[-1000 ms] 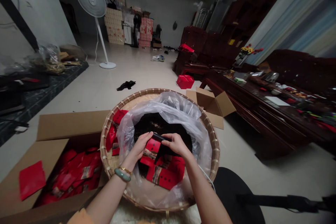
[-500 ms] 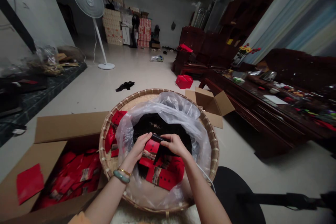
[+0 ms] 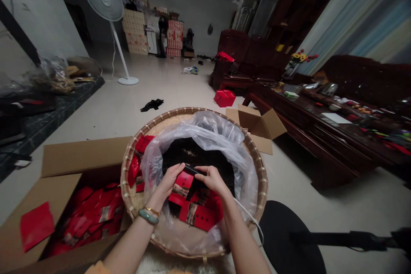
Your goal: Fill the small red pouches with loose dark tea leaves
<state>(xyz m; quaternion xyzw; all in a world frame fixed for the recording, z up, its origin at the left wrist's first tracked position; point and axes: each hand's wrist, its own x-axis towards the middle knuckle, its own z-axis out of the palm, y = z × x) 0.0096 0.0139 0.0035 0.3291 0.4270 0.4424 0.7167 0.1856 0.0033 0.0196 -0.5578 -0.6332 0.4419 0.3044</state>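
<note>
My left hand (image 3: 171, 178) is closed on the top edge of a red packet (image 3: 183, 181), with its thumb at the near end of a black bar-shaped tool (image 3: 192, 170). My right hand (image 3: 210, 177) grips the other end of that bar. A white cord (image 3: 245, 210) comes out beneath my right forearm. More red packets (image 3: 201, 217) lie below the hands, inside a clear plastic bag (image 3: 149, 160). Dark loose material (image 3: 205, 154) fills the bag behind them. The bag sits open in a round woven basket (image 3: 262, 171).
Left of the basket, an open carton (image 3: 86, 154) holds many red packets, with one red piece (image 3: 37, 226) on its flap. An open cardboard box (image 3: 274, 126) and a red box (image 3: 224, 98) stand beyond. A black round base (image 3: 285, 239) lies right; a white fan (image 3: 128, 80) stands behind.
Both hands stay at the bar and packet, with only a slight shift. The right forearm has drawn a little to the left. The whole view has moved slightly.
</note>
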